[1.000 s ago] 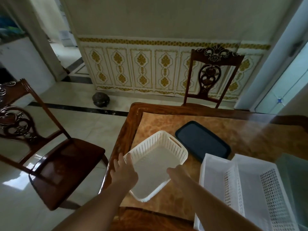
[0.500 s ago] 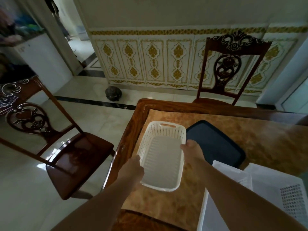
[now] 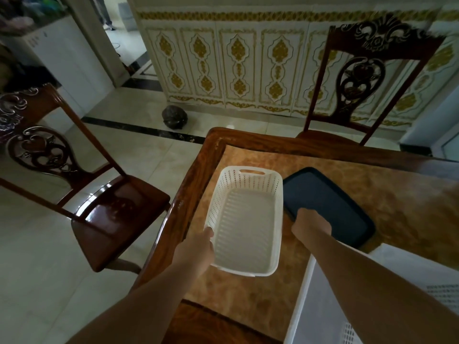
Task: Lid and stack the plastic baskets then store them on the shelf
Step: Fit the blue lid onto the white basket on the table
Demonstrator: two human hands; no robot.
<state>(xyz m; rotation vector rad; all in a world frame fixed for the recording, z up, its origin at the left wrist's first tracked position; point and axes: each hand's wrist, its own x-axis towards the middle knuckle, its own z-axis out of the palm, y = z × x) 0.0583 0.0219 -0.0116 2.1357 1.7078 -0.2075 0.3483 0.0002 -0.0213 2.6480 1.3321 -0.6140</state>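
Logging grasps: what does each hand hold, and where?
Left hand: white basket, near-left rim corner. Right hand: on dark lid's near edge; grip unclear.

A perforated white plastic basket (image 3: 246, 219) and matt dark lid (image 3: 330, 207) lie on glossy wood-rimmed table (image 3: 198, 180).

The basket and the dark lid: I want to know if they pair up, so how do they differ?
The basket is white with perforated walls and a handle slot; the lid is dark, solid and flat. The basket is deep and open-topped, the lid shallow. The left hand grips the basket's near corner, while the right hand rests on the lid's near edge. Both are rounded rectangles lying side by side on the table.
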